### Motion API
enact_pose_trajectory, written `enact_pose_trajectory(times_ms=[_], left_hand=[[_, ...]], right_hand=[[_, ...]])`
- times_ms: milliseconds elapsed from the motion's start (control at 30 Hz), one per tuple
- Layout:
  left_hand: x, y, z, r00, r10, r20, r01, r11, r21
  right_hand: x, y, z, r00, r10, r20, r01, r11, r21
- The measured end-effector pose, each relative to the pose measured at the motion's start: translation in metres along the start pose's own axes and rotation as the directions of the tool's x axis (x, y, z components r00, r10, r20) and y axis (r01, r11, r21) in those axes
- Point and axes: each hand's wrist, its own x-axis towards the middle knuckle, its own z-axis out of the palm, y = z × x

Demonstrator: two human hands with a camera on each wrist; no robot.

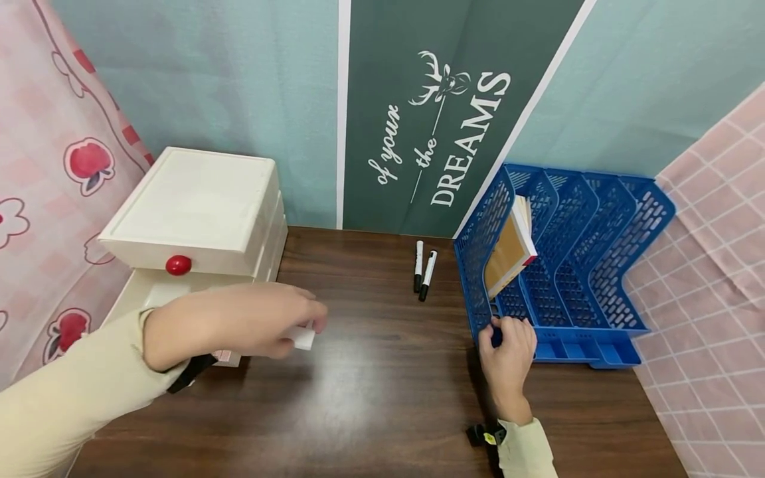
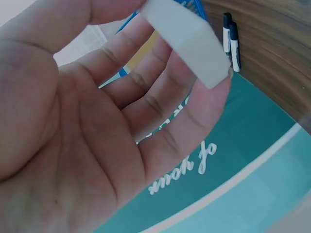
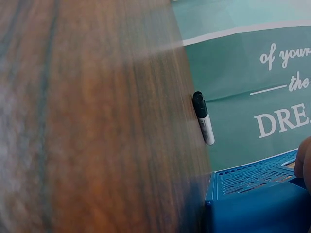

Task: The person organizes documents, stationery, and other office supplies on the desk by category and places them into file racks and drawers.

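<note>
My left hand (image 1: pixel 239 320) is above the table beside the drawer unit. It pinches a small white block (image 2: pixel 187 41), shaped like an eraser, between thumb and fingertips; in the head view part of the block (image 1: pixel 303 337) shows below the fingers. Over at the right, my right hand (image 1: pixel 509 352) grips the front left corner of a blue desk file rack (image 1: pixel 481 292), its thumb and fingers bent about the edge. Only a bit of that hand (image 3: pixel 305 162) shows at the border of the right wrist view, against the rack (image 3: pixel 262 208).
At the left stands a white drawer unit (image 1: pixel 191 192) with a red knob (image 1: pixel 178 265); a drawer below is pulled out. Two markers (image 1: pixel 423 272) lie near the back wall. A book (image 1: pixel 508 255) leans in the rack's leftmost slot. Small trays (image 1: pixel 615 352) line the rack's front.
</note>
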Motion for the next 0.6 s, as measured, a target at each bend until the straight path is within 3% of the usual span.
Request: enact_pose_trajectory(times_ms=[367, 600], left_hand=[[-0.03, -0.025, 0.009, 0.998, -0.031, -0.054, 0.031, 1.0, 0.003], [-0.05, -0.047, 0.014, 0.99, -0.134, -0.047, 0.135, 0.99, 0.028]], right_hand=[[0.0, -0.002, 0.0, 1.0, -0.013, -0.013, 0.013, 1.0, 0.006], [0.0, -0.001, 0.0, 1.0, -0.01, -0.01, 0.01, 1.0, 0.011]])
